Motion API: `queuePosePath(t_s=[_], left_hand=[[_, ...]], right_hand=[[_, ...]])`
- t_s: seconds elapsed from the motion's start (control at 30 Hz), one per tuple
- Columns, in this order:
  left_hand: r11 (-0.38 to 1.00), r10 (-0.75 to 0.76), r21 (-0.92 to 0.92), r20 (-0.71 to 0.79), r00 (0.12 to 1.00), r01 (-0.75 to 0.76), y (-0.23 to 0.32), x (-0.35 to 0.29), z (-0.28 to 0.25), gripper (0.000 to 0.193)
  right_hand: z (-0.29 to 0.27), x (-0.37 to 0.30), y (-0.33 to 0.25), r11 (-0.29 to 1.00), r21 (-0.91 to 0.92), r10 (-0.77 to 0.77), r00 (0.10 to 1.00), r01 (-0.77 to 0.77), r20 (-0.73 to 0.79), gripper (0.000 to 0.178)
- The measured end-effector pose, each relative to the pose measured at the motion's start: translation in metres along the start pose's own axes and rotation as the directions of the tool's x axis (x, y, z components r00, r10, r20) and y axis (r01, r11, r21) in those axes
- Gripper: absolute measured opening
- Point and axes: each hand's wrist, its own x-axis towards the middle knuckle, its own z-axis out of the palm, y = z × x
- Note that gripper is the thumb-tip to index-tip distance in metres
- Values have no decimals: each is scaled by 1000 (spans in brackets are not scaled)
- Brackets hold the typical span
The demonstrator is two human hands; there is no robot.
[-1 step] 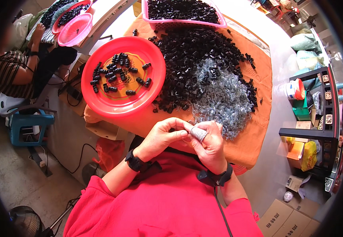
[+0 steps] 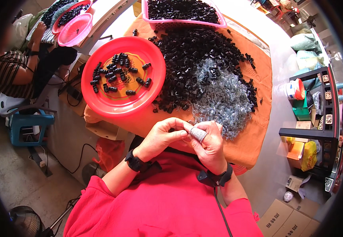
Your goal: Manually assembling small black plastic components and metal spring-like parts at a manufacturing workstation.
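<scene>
Close to my body at the table's near edge, my left hand and my right hand meet fingertip to fingertip. Both are closed in a pinch, and whatever is between them is hidden or too small to name. A silvery grey wrap covers one finger of the right hand. Just beyond it spreads a heap of small metal coil springs, partly mixed with a larger pile of small black plastic pieces. On the left, a round red tray carries several black cylinder-shaped parts.
A pink basket full of black pieces stands at the table's far side. Orange cloth covers the table. At left, another person sits by a pink bowl and a blue stool. A dark shelf stands at right.
</scene>
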Motion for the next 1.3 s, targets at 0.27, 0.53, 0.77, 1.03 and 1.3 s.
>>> queuePosePath(t_s=[0.27, 0.53, 0.77, 1.03, 1.3], left_hand=[[998, 53, 26, -24, 998, -53, 0, -2, -2, 22], [999, 29, -34, -163, 986, -35, 11, -17, -8, 18], [998, -17, -70, -122, 992, 8, 10, -20, -1, 18], [985, -7, 170, -113, 994, 27, 6, -14, 14, 21], [957, 20, 289, -114, 993, 14, 6, -12, 24, 23]], right_hand=[[1, 3, 3, 996, -93, -2, 998, -4, -67, 35], [8, 2, 25, 900, -420, -88, 992, 116, 85, 32], [8, 9, 28, 904, -398, -110, 985, 155, 135, 27], [-10, 5, 1, 960, -280, 4, 1000, -6, -7, 18], [-9, 0, -3, 941, -338, -2, 1000, 10, 23, 18]])
